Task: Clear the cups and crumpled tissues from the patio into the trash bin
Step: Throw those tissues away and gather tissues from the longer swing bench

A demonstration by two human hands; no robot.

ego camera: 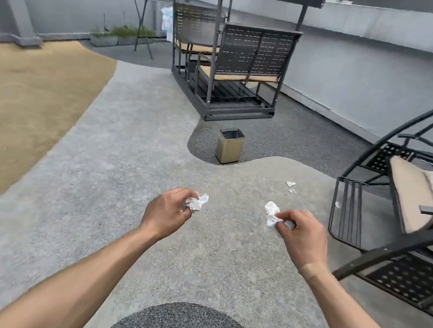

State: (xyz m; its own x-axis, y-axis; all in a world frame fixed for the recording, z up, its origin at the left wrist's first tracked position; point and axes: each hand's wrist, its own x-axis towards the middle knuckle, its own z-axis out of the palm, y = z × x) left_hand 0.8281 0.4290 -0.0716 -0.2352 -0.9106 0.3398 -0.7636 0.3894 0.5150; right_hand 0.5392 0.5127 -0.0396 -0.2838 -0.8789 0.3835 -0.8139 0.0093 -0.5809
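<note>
White crumpled paper shows only in part: each tissue is half buried in a fist, so its full shape is hard to make out. Small white scraps (291, 184) lie on the grey patio floor (129, 135) near the swing seat (413, 200), too small to tell apart, and that seat is cut off by the right edge. Both forearms reach forward, palms down. On the left hand (166, 211) the fingers curl round one tissue (197, 203); the right hand (302, 234) pinches the other tissue (271, 213) between thumb and fingers. Ahead, well apart from both hands, the gold trash bin (229, 146) stands upright, its inside dark.
</note>
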